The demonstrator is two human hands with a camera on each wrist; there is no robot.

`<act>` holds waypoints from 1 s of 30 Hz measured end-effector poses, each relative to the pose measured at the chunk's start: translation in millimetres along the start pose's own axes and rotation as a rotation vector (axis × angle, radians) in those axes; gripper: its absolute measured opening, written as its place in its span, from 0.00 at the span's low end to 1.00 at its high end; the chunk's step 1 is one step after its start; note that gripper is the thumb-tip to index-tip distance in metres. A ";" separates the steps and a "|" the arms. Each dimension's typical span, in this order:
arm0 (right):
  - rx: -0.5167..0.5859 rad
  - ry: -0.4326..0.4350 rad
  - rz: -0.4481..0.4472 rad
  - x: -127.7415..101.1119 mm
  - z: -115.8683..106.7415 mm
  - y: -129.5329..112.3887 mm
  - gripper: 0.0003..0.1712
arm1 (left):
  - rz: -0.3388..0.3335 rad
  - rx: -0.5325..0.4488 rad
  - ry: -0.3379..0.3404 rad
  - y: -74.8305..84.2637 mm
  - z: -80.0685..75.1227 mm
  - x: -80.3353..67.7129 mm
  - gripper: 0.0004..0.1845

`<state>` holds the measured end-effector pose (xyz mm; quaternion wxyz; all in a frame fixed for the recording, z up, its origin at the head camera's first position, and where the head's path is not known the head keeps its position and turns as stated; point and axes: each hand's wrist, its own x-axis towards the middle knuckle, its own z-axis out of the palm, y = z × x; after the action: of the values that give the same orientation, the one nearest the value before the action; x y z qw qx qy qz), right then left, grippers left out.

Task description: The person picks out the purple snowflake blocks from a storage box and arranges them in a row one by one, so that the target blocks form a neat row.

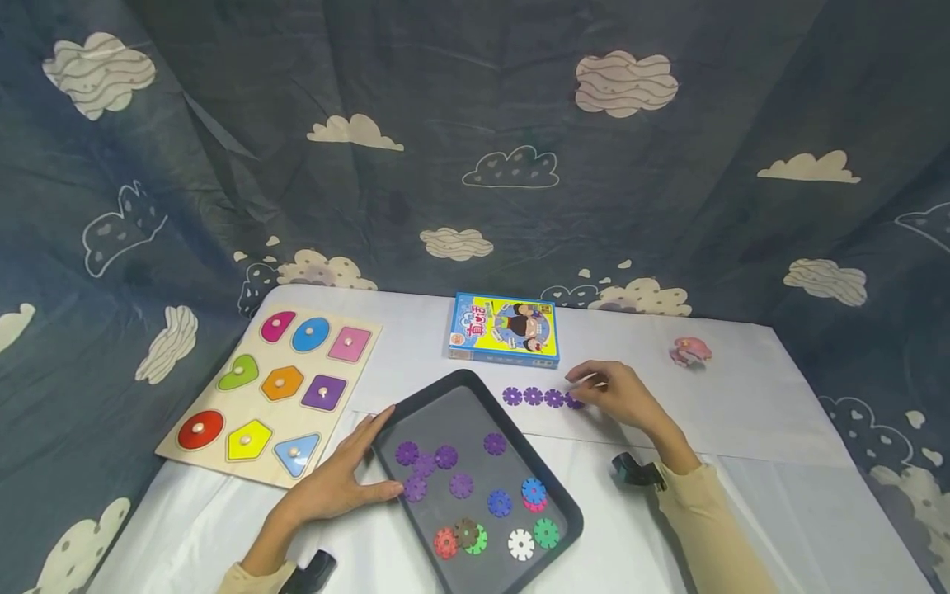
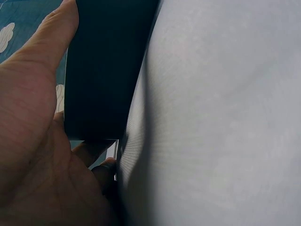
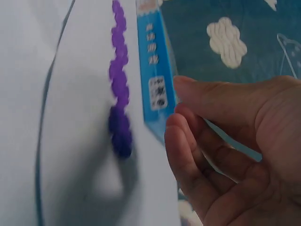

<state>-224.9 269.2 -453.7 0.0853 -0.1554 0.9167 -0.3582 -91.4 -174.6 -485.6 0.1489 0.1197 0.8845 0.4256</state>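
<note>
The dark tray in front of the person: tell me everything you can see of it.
The tray is dark grey, rectangular with rounded corners and a raised rim; it looks like plastic. It lies flat on the white table, turned at an angle. Inside lie loose flower-shaped discs: five purple ones toward its far left, and blue, green, red, white and brown ones at the near end. The left hand rests along its left rim, fingers straight. The right hand is clear of it.

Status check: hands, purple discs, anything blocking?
Left hand steadies tray. Right hand open at purple row. Book close behind, not blocking.
</note>
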 end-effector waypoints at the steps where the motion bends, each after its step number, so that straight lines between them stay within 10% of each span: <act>1: 0.003 -0.011 -0.011 1.0 -0.2 -4.1 0.14 | 0.001 0.004 0.002 0.5 -0.1 0.1 0.57; 20: 0.045 -0.229 -0.313 12.4 18.9 -78.9 0.14 | 0.007 0.005 0.008 3.2 -2.5 -4.5 0.56; 30: 0.171 -0.427 -0.332 19.5 31.1 -105.7 0.15 | 0.020 -0.003 -0.004 3.5 -2.2 -2.2 0.56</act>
<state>-211.2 169.4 -405.1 0.2291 -0.3676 0.8064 -0.4026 -89.9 -174.8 -481.1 0.1467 0.1293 0.8824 0.4280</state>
